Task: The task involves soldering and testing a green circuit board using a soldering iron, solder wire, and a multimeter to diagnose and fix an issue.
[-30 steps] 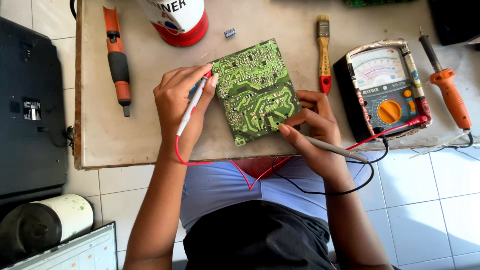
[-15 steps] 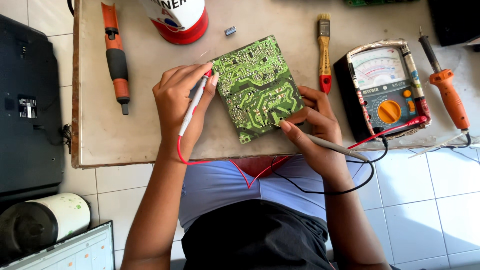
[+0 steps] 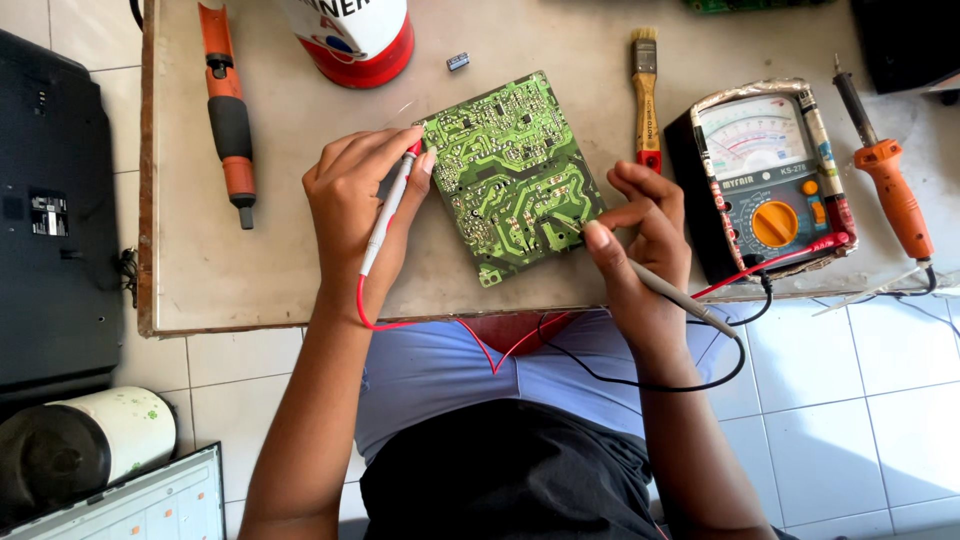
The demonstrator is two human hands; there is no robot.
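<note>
L hand (image 3: pixel 358 205) centre-left of frame, fingers curled, pinching. R hand (image 3: pixel 640 240) centre-right, fingers bent, pinching. Both forearms rise from bottom edge.

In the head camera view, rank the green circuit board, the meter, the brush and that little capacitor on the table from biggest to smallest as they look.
1. Circuit board
2. Meter, close to the board in area, so that order is unsure
3. Brush
4. Capacitor, by far the smallest

Green circuit board (image 3: pixel 512 175) flat, solder side up, tilted on the table; probe tips touching it.
</note>
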